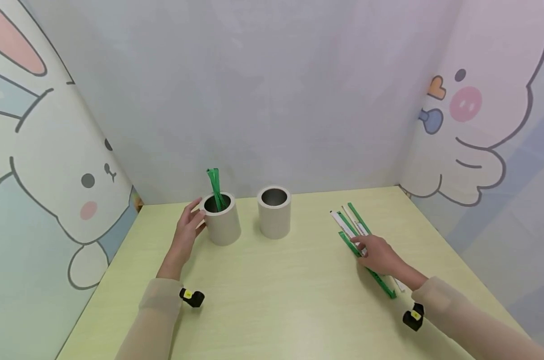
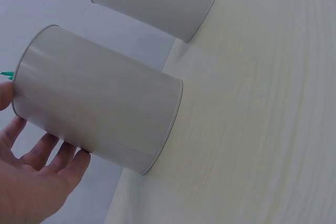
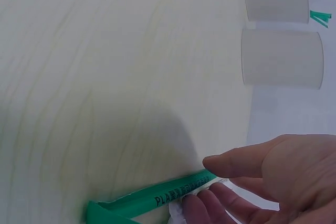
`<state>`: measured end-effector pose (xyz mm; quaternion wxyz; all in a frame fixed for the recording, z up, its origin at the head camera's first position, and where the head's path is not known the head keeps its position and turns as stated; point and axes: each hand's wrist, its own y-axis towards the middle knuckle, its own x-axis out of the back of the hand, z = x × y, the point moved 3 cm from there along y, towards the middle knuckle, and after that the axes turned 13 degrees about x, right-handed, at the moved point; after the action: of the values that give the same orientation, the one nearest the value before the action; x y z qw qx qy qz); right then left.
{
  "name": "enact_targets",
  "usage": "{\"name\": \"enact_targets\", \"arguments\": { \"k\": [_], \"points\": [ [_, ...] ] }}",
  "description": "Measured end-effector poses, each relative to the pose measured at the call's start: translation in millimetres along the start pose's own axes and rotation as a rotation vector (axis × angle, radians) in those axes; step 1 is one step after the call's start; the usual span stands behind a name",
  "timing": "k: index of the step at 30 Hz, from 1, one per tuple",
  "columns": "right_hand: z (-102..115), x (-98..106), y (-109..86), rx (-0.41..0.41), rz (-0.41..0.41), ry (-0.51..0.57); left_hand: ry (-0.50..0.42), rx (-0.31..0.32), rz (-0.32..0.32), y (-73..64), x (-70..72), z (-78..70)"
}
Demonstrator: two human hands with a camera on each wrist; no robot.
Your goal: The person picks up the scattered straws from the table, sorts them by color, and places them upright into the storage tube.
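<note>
My left hand [image 1: 188, 232] holds the side of the left off-white cylindrical cup [image 1: 224, 227], thumb near its rim and fingertips against the wall. Several green-wrapped straws [image 1: 214, 185] stand upright inside that cup. To its right is a matching cup [image 1: 275, 220] whose visible interior shows no straws. On the right of the table, my right hand [image 1: 380, 256] is over a loose group of straws. Its thumb and fingers pinch a green-wrapped straw [image 3: 168, 192] printed "PLA". White-wrapped straws [image 1: 339, 220] and another green straw [image 1: 358, 216] lie beside it, partly hidden by the hand.
The light wood-patterned table [image 1: 272, 300] meets a pale back wall [image 1: 272, 100] just behind the cups. Side panels with cartoon animals stand at left and right. Each wrist carries a small black camera [image 1: 192, 297].
</note>
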<state>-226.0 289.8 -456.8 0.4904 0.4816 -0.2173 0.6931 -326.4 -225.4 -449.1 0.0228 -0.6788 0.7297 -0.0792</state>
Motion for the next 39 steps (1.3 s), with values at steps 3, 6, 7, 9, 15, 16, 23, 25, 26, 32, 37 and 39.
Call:
{"name": "enact_targets", "arguments": {
  "k": [3, 6, 7, 9, 15, 16, 23, 25, 26, 32, 37, 39],
  "points": [
    [-1.0, -0.5, -1.0, 0.008, -0.007, -0.003, 0.007, -0.005, -0.001, 0.5, 0.0, 0.3],
    [-2.0, -1.4, -1.4, 0.003, -0.011, -0.015, 0.011, -0.007, -0.003, 1.5, -0.2, 0.8],
    [-2.3, -1.5, -1.3, 0.002, -0.013, -0.019, 0.011, -0.006, -0.004, 1.3, -0.5, 0.4],
    [-2.4, -1.7, -0.6, -0.004, -0.013, -0.031, 0.009, -0.004, -0.006, 1.4, -0.7, 0.0],
    [-2.3, -0.6, 1.3, -0.005, -0.01, -0.043, 0.003, -0.004, -0.006, 0.6, -0.6, -0.3],
    [-2.8, -0.6, 1.3, -0.007, -0.008, -0.042, 0.003, -0.005, -0.004, 0.4, -0.5, -0.2],
    [-6.4, 0.6, 0.0, 0.007, -0.008, 0.003, -0.006, 0.0, 0.004, -0.8, -0.3, -1.2],
    [-6.2, 1.1, 0.3, 0.009, -0.009, 0.023, -0.006, 0.004, 0.003, -0.8, -0.4, -1.5],
    [-6.0, 1.1, 0.8, 0.007, -0.01, 0.031, -0.005, 0.007, 0.002, -0.8, -0.6, -1.5],
    [-0.6, 2.3, 10.0, -0.032, -0.032, 0.104, -0.004, 0.014, -0.009, -0.5, -1.3, -1.4],
    [6.5, 1.3, 22.9, -0.039, -0.087, 0.177, -0.007, 0.023, -0.009, -0.4, -0.6, -0.3],
    [10.0, 0.3, 28.5, -0.032, -0.114, 0.195, -0.007, 0.023, -0.007, -1.0, -0.4, -0.8]
  ]
}}
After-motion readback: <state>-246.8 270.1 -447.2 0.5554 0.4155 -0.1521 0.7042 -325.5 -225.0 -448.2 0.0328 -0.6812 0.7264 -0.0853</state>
